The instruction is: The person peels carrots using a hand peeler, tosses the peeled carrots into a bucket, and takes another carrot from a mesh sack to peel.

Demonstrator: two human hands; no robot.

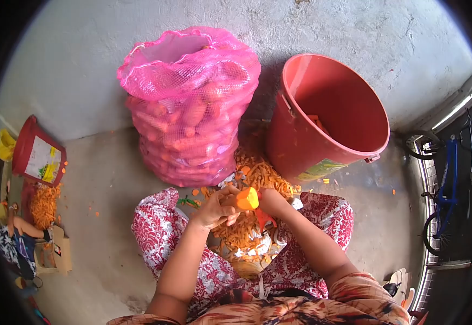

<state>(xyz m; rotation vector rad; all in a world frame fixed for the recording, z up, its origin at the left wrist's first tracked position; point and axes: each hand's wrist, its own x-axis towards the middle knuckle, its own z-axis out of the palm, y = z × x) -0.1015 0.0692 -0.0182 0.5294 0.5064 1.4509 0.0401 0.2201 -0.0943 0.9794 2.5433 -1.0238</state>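
Note:
My left hand (217, 209) is wrapped round a thick orange carrot (247, 199), its pale cut end facing up toward me. Close beside that end, my right hand (274, 203) is closed on a small red-handled tool (259, 194); the fingers hide most of it, so its kind does not show. A bright red-orange flap (264, 219) hangs just below the right hand. Under both hands, between my knees, lies a heap of orange carrot peelings (236, 233) with whitish scraps among them.
A pink mesh sack (192, 124) full of carrots stands against the wall. Right of it, a large red bucket (328, 108) holds some orange pieces low inside. At far left are another red bucket (40, 154), more peelings (43, 206) and a person's arm (24, 226). A blue bicycle (448, 184) is at right.

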